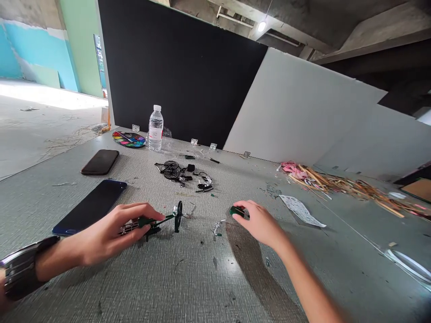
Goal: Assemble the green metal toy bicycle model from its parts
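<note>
My left hand (114,233) is closed around the rear of a small green model bicycle frame (158,220), whose single black wheel (178,216) stands on the grey table (202,278). My right hand (259,222) pinches a small dark green part (236,211) just above the table, to the right of the model. A tiny silver piece with a green tip (218,227) lies between the two hands. A dark band sits on my left wrist.
Black bicycle parts (183,172) lie in a heap further back. Two dark phones (90,205) (100,162) lie at the left. A water bottle (155,128) and a paint palette (129,139) stand at the back, a printed sheet (301,210) and wooden sticks (340,181) to the right.
</note>
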Tool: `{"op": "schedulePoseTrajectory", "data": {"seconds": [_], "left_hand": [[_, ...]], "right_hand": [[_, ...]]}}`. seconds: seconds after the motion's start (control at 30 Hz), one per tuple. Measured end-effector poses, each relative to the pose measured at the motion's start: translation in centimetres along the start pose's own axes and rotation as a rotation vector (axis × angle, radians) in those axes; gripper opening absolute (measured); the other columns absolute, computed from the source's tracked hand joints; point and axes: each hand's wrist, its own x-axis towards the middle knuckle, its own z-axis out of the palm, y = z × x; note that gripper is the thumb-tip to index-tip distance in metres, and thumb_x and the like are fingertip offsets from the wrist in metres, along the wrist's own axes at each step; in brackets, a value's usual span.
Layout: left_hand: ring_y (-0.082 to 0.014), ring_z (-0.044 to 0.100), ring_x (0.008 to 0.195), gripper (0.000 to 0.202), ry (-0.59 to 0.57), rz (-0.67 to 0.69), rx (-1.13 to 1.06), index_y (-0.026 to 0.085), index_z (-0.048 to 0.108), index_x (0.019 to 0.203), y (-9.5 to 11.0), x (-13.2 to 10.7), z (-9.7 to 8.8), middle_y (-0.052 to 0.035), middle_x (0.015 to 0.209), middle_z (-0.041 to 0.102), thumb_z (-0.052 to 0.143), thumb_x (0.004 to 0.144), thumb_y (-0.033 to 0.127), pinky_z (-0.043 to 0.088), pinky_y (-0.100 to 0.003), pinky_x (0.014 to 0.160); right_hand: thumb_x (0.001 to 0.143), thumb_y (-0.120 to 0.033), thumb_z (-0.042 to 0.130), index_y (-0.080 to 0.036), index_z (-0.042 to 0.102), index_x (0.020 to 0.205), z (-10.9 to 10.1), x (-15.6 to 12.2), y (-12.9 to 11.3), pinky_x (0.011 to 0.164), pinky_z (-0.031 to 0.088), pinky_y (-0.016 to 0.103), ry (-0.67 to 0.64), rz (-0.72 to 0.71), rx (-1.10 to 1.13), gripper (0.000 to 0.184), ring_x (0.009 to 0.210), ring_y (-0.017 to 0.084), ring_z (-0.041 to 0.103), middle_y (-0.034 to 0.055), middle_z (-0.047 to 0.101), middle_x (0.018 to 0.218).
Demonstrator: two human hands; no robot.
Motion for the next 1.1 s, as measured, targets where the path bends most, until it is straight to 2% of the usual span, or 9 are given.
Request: {"op": "schedulePoseTrajectory", "data": {"seconds": [0.17,0.3,0.4,0.6,0.8,0.9,1.0,1.1], "left_hand": [[-0.0273,0.068,0.112,0.028,-0.017,0.019,-0.007,0.027,0.065,0.130,0.6,-0.1,0.1,-0.0068,0.123,0.072,0.053,0.104,0.026,0.056,-0.042,0.097],[-0.0265,0.070,0.108,0.028,-0.011,0.050,-0.037,0.025,0.066,0.127,0.9,0.0,0.3,-0.0067,0.118,0.073,0.054,0.103,0.023,0.057,-0.039,0.093],[-0.0255,0.069,0.110,0.028,-0.022,0.044,-0.038,0.028,0.064,0.129,0.8,0.1,0.4,-0.0055,0.120,0.072,0.053,0.103,0.022,0.055,-0.040,0.095],[-0.0250,0.068,0.109,0.028,-0.046,0.049,-0.053,0.027,0.062,0.129,1.0,0.1,0.2,-0.0053,0.120,0.071,0.051,0.104,0.022,0.054,-0.040,0.094],[-0.0241,0.069,0.102,0.026,-0.049,0.059,-0.064,0.024,0.064,0.124,1.7,0.2,-0.1,-0.0057,0.114,0.072,0.050,0.103,0.020,0.054,-0.038,0.088],[-0.0252,0.069,0.103,0.027,-0.034,0.045,-0.062,0.023,0.065,0.123,1.9,0.3,-0.2,-0.0068,0.115,0.072,0.049,0.102,0.020,0.054,-0.039,0.089],[-0.0251,0.069,0.102,0.027,-0.036,0.038,-0.075,0.021,0.065,0.123,2.1,0.4,-0.3,-0.0075,0.113,0.072,0.048,0.102,0.019,0.054,-0.039,0.088],[-0.0242,0.069,0.097,0.026,-0.042,0.038,-0.074,0.020,0.065,0.121,2.3,0.5,-0.4,-0.0075,0.110,0.072,0.047,0.102,0.018,0.054,-0.038,0.085]], "right_hand": [[0.088,-0.028,0.061,-0.024,0.073,0.112,0.4,-0.2,-0.1,0.092,0.053,0.044,-0.056,0.008,-0.011,0.027,0.106,0.030,0.072,0.0107,0.076,0.117],[0.088,-0.031,0.063,-0.023,0.071,0.115,0.3,-0.3,-0.5,0.093,0.053,0.045,-0.045,0.000,-0.007,0.029,0.109,0.032,0.070,0.0111,0.074,0.120],[0.091,-0.034,0.061,-0.025,0.069,0.118,0.2,-0.4,-1.3,0.092,0.052,0.043,-0.023,-0.030,0.008,0.030,0.110,0.030,0.069,0.0099,0.072,0.123],[0.099,-0.037,0.052,-0.028,0.070,0.114,0.6,-0.4,-3.4,0.088,0.052,0.038,-0.009,-0.121,0.057,0.025,0.102,0.025,0.070,0.0064,0.073,0.117],[0.099,-0.034,0.056,-0.025,0.072,0.110,1.1,0.0,-4.9,0.085,0.052,0.035,-0.013,-0.166,0.072,0.021,0.098,0.023,0.071,0.0071,0.074,0.111],[0.100,-0.030,0.054,-0.024,0.073,0.112,1.3,0.9,-6.4,0.082,0.052,0.033,-0.026,-0.206,0.062,0.023,0.093,0.020,0.070,0.0071,0.074,0.108],[0.100,-0.022,0.052,-0.027,0.071,0.125,1.9,2.6,-8.2,0.076,0.050,0.031,-0.058,-0.255,0.024,0.032,0.085,0.019,0.069,0.0068,0.074,0.107],[0.100,-0.022,0.052,-0.029,0.067,0.137,3.1,5.0,-9.9,0.070,0.047,0.032,-0.096,-0.283,-0.040,0.041,0.080,0.020,0.066,0.0081,0.073,0.104]]}}
